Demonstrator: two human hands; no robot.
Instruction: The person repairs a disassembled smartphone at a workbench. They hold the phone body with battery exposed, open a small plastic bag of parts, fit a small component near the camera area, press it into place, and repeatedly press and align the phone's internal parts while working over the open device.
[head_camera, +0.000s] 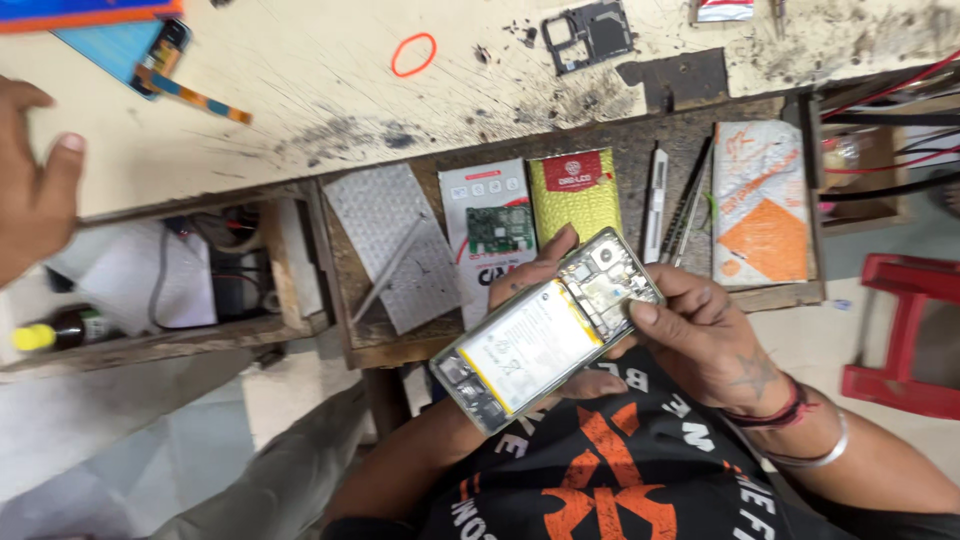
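My left hand (535, 275) cradles the opened smartphone (545, 330) from beneath, fingers curled over its far edge, while my right hand (710, 350) pinches its right end. The phone sits above my lap, just near of the wooden drawer (338, 265). Another person's hand (35, 170) hangs at the far left.

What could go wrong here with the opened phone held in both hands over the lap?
1. The phone is held in the air by the left hand and right hand, off the bench; a slip would likely drop it to the floor.
2. Its back is off, so the battery and circuit board lie bare; the right thumb presses beside the board and could strain small parts.
3. The bench looks grimy; dirt could get inside.
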